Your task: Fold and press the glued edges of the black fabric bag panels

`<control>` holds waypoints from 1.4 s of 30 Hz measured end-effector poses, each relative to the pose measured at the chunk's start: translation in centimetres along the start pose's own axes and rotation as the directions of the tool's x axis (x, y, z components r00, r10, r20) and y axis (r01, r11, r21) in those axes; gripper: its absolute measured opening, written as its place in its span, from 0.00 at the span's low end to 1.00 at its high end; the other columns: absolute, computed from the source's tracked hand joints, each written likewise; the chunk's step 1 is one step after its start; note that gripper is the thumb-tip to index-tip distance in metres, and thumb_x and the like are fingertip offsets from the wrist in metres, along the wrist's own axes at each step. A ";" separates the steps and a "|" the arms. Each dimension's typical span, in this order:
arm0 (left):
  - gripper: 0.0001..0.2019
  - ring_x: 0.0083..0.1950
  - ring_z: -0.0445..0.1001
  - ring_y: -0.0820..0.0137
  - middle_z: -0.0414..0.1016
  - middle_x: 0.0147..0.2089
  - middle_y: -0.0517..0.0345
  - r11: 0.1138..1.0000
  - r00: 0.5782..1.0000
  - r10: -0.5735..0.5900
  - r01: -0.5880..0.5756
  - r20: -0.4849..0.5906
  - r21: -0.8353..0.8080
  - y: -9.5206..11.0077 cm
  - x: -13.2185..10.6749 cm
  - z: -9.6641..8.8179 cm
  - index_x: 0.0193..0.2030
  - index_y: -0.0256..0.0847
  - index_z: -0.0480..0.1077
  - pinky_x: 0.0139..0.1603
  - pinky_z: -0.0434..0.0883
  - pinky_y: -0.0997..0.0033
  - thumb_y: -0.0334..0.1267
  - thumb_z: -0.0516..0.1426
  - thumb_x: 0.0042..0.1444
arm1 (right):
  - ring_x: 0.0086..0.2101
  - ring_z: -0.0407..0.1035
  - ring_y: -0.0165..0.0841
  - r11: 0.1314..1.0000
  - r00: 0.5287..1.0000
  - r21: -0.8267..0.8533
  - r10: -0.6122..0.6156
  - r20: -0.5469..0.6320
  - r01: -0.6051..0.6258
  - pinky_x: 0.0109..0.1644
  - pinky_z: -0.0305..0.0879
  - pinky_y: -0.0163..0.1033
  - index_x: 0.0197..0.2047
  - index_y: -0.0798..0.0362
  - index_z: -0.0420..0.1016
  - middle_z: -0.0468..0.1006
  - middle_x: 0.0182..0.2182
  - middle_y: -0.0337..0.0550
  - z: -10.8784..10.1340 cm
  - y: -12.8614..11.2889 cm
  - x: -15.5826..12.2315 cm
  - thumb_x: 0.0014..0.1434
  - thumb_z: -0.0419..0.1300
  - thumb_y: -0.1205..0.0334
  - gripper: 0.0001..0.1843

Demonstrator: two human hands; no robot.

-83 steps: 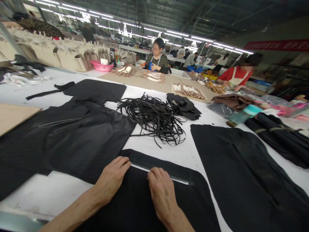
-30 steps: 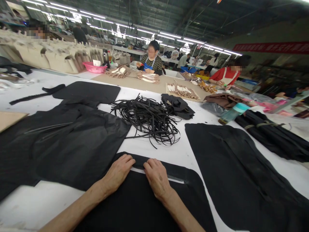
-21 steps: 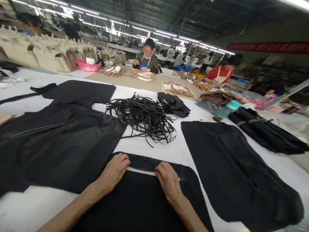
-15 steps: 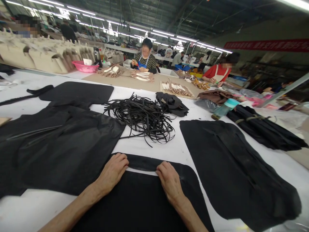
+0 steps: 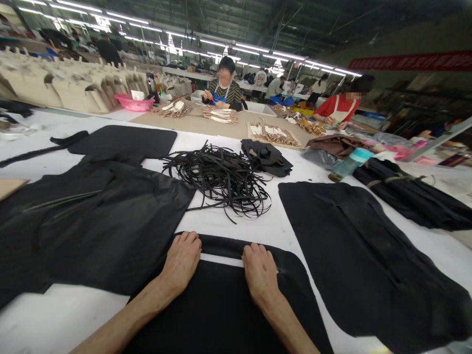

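A black leather-like panel with rounded corners lies in front of me on the white tabletop. Along its far side runs a black strip, with a narrow white gap between strip and panel. My left hand has its fingers curled over the left part of this strip. On the right part, my right hand holds the strip in the same way, fingers bent together. Both thumbs are mostly hidden. Just beyond the hands is a tangled heap of thin black strips.
Large black sheets lie on the left, and more stacked panels on the right. Farther back are a crumpled black piece, a bottle with a turquoise lid and a pink basin. Two co-workers sit across the table.
The black strip between my hands looks straighter, and the white gap below it is more even. My hands have hardly moved along it. The whole view has shifted slightly.
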State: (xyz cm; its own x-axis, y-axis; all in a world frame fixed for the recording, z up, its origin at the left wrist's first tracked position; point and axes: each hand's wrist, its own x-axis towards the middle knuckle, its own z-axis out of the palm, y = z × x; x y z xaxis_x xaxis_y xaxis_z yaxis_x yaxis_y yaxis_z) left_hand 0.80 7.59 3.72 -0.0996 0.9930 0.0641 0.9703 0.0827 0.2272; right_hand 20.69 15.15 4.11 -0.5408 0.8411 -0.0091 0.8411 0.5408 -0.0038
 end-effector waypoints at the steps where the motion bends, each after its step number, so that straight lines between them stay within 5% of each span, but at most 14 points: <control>1: 0.11 0.41 0.65 0.63 0.67 0.38 0.52 1.000 1.000 -0.008 0.008 0.005 0.016 0.1 0.1 0.0 0.32 0.39 0.68 0.43 0.62 0.60 0.30 0.46 0.59 | 0.37 0.65 0.41 1.000 1.000 0.004 0.012 0.021 -0.013 0.38 0.54 0.44 0.33 0.51 0.71 0.73 0.33 0.46 -0.1 -0.1 0.1 0.60 0.51 0.70 0.09; 9: 0.11 0.41 0.64 0.58 0.67 0.38 0.47 0.988 1.000 -0.022 0.022 -0.004 0.151 1.2 0.3 -0.1 0.38 0.34 0.66 0.42 0.62 0.56 0.25 0.45 0.55 | 0.37 0.67 0.38 0.998 0.995 0.048 0.036 0.095 -0.041 0.37 0.54 0.41 0.33 0.52 0.72 0.75 0.34 0.44 -0.6 0.4 0.7 0.61 0.50 0.66 0.10; 12: 0.17 0.43 0.63 0.61 0.67 0.41 0.51 0.974 0.988 0.149 -0.153 0.039 0.167 1.4 0.2 0.0 0.47 0.38 0.64 0.46 0.60 0.59 0.22 0.46 0.53 | 0.36 0.68 0.38 0.997 0.992 0.052 0.045 0.118 -0.052 0.35 0.54 0.40 0.33 0.52 0.72 0.75 0.33 0.44 -0.7 0.6 1.0 0.61 0.51 0.66 0.10; 15: 0.28 0.42 0.63 0.61 0.67 0.41 0.54 0.891 0.914 0.386 -0.405 0.128 0.207 1.3 0.2 0.4 0.59 0.47 0.55 0.46 0.60 0.61 0.24 0.49 0.51 | 0.36 0.69 0.38 0.997 0.989 0.056 0.048 0.137 -0.056 0.35 0.54 0.39 0.32 0.52 0.73 0.76 0.33 0.44 -0.7 0.6 1.2 0.60 0.51 0.66 0.10; 18: 0.32 0.41 0.64 0.61 0.66 0.40 0.54 0.818 0.861 0.483 -0.509 0.163 0.268 1.3 0.2 0.8 0.63 0.53 0.49 0.43 0.59 0.60 0.26 0.50 0.52 | 0.36 0.69 0.38 0.997 0.988 0.056 0.053 0.143 -0.061 0.36 0.55 0.40 0.33 0.53 0.73 0.76 0.33 0.45 -0.9 0.5 1.3 0.60 0.50 0.67 0.11; 25: 0.29 0.41 0.64 0.62 0.66 0.39 0.55 0.812 0.866 0.480 -0.498 0.138 0.305 1.6 0.5 1.0 0.61 0.52 0.53 0.47 0.58 0.59 0.25 0.46 0.54 | 0.37 0.69 0.38 0.996 0.987 0.063 0.051 0.150 -0.061 0.37 0.56 0.39 0.34 0.53 0.74 0.77 0.33 0.45 -1.5 0.4 1.2 0.59 0.51 0.67 0.10; 29: 0.24 0.42 0.64 0.62 0.67 0.42 0.52 0.814 0.856 0.500 -0.517 0.134 0.267 -0.4 0.0 0.4 0.59 0.44 0.57 0.44 0.60 0.60 0.25 0.46 0.55 | 0.37 0.70 0.37 0.996 0.986 0.074 0.044 0.164 -0.056 0.36 0.55 0.38 0.33 0.53 0.74 0.77 0.34 0.44 -1.6 0.7 1.2 0.60 0.52 0.66 0.10; 36: 0.23 0.48 0.65 0.62 0.68 0.48 0.49 0.883 0.921 0.381 -0.389 0.082 0.264 -4.2 -2.5 -0.2 0.56 0.42 0.62 0.51 0.61 0.59 0.22 0.45 0.55 | 0.37 0.69 0.37 0.993 0.984 0.088 0.063 0.165 -0.078 0.36 0.55 0.38 0.34 0.53 0.73 0.76 0.35 0.44 -1.7 0.6 0.9 0.60 0.51 0.67 0.09; 42: 0.20 0.51 0.64 0.59 0.67 0.51 0.46 0.941 0.975 0.204 -0.221 0.092 0.256 -2.1 -2.4 -0.7 0.51 0.37 0.66 0.52 0.61 0.58 0.22 0.46 0.53 | 0.36 0.68 0.36 0.993 0.985 0.098 0.050 0.164 -0.067 0.36 0.55 0.37 0.34 0.53 0.73 0.76 0.34 0.44 -1.6 0.6 1.0 0.60 0.51 0.67 0.10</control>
State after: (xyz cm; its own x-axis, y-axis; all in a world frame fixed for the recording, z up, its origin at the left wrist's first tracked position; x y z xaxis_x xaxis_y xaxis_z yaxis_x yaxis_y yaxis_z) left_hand -1.12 4.99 3.80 0.1208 0.9925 0.0194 0.9916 -0.1197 -0.0493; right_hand 20.67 16.30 5.73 -0.4901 0.8543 -0.1732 0.8717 0.4796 -0.1008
